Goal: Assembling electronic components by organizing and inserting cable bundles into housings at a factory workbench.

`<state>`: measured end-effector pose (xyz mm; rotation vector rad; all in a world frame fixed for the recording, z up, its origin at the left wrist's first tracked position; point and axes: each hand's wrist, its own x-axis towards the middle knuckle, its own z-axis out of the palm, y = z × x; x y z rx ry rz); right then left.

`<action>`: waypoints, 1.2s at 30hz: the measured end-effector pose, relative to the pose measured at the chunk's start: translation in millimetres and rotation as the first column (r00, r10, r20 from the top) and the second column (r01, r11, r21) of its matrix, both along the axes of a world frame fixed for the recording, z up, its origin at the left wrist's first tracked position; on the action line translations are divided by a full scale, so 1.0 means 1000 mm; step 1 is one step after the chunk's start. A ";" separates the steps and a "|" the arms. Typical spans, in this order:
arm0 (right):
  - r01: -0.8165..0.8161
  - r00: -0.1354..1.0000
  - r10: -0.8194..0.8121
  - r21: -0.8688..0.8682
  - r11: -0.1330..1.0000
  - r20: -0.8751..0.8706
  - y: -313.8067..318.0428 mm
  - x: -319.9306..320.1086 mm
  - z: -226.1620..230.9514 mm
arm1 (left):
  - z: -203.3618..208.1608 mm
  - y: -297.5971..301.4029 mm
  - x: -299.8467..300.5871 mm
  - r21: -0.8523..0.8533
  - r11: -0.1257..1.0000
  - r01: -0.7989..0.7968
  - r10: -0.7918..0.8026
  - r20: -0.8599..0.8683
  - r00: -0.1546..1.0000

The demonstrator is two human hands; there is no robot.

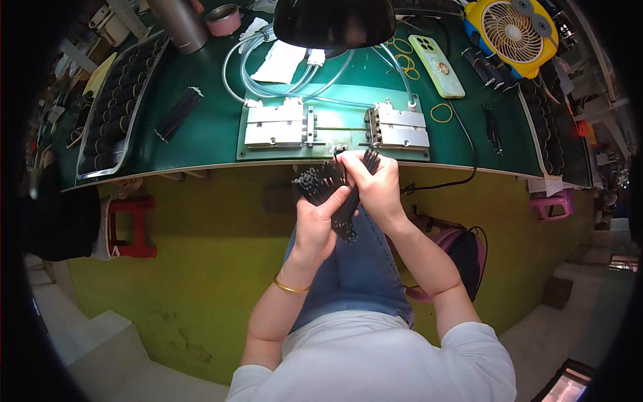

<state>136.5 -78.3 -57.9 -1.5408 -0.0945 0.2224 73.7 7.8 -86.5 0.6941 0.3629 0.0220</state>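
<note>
My left hand (315,224) is closed round a thick bundle of short black wires (320,184), held in front of the bench edge above my lap. The wire ends fan out at the upper left and poke out below the thumb. Against that bundle, my right hand (378,187) is closed with thumb and forefinger together. A smaller bunch of black wires (370,159) sticks out past its fingers. Just beyond both hands sits a fixture with a silver left block (274,127) and a silver right block (402,129), mounted on a pale green plate (335,99).
Clear tubes (244,74) run to the fixture under a dark lamp (335,23). A phone (437,67), rubber bands (441,112) and a toy-shaped fan (512,33) lie right. Left are a loose wire bundle (179,115), a filled tray (84,167) and a steel flask (179,27).
</note>
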 end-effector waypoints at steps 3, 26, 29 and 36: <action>-0.004 1.000 0.004 -0.002 1.000 0.003 0.000 0.001 -0.001 | 0.000 0.001 0.001 0.027 0.999 0.023 -0.023 -0.016 1.000; -0.037 0.999 0.037 0.010 0.999 -0.006 0.002 -0.004 0.004 | 0.014 0.001 -0.003 -0.066 0.998 0.005 -0.007 -0.032 0.999; -0.006 0.992 0.001 0.042 0.999 0.128 0.005 -0.004 -0.002 | 0.014 0.003 -0.004 -0.059 0.998 0.004 -0.006 -0.036 0.999; 0.023 1.000 -0.023 0.005 1.000 -0.002 0.001 -0.003 -0.002 | 0.009 0.002 -0.002 -0.028 1.000 0.008 -0.009 -0.054 0.998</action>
